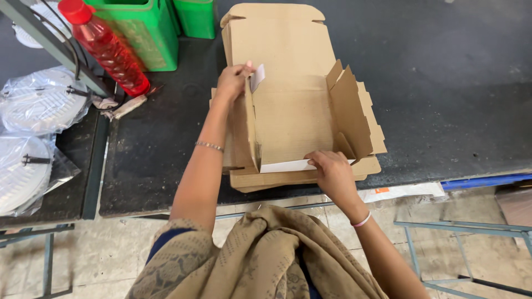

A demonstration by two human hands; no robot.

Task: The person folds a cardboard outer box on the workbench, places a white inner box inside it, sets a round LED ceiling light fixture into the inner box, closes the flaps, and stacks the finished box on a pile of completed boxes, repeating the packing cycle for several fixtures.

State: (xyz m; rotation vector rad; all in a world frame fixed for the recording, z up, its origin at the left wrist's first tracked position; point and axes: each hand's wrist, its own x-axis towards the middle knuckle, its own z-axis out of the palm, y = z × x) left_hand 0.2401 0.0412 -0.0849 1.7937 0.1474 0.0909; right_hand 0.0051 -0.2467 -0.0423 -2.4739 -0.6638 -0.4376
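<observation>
Dark, speckled tabletop [443, 83] fills most of the view, with a pale tiled floor below its near edge. On it, near the front edge, lies a small stack of flat cardboard blanks [299, 178], and on top of that stack sits the cardboard box [293, 113] being folded. The box is plain brown corrugated board, a shallow mailer type: its base lies flat, its lid panel stretches away toward the far side of the table with notched corners, and its side walls stand partly raised. The right wall tilts outward with a pointed flap sticking up; the left wall stands nearly upright. A white edge shows along the front wall.

The left hand [233, 79] pinches the top far corner of the left wall, fingers pressed together on the board just beside a small white tab [258, 76]. The right hand [332, 170] presses on the front wall at its right end, fingers curled over the white edge.

To the left stand a red plastic bottle [105, 47] leaning on a green container [147, 33], and plastic-wrapped white discs [39, 102].
</observation>
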